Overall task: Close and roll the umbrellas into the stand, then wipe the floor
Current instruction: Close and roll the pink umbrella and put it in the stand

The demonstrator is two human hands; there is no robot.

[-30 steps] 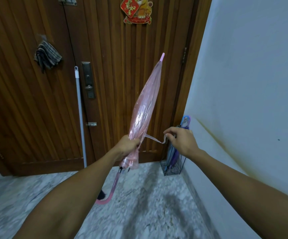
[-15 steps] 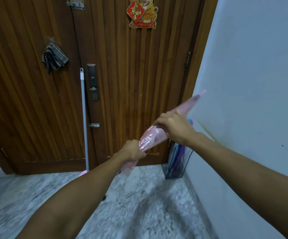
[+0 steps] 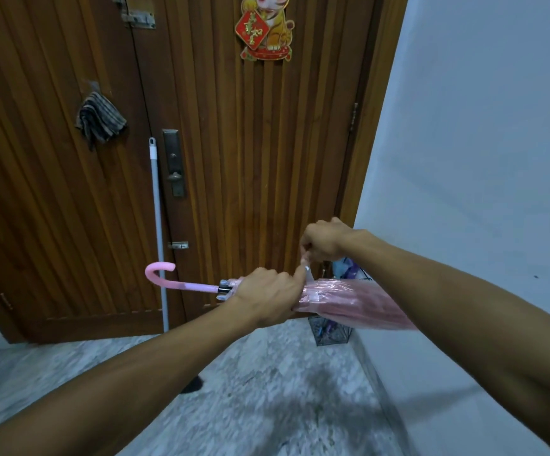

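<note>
The left hand (image 3: 263,296) is wrapped tight around the folded pink umbrella (image 3: 342,299), which lies level, its hooked handle (image 3: 162,274) out past the knuckles. Just above, the right hand (image 3: 324,241) pinches the umbrella's strap (image 3: 307,270). The stand (image 3: 331,334) sits below both hands.

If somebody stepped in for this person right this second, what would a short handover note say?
Left hand: gripping the closed pink umbrella near its handle, held level.
Right hand: pinching the umbrella's tie strap above the canopy.
Stand: in the corner by the door, already holding another umbrella.
Done: pink umbrella closed and gathered.
Left: fasten the strap, put it in the stand, wipe the floor; a mop pole leans on the door.
</note>
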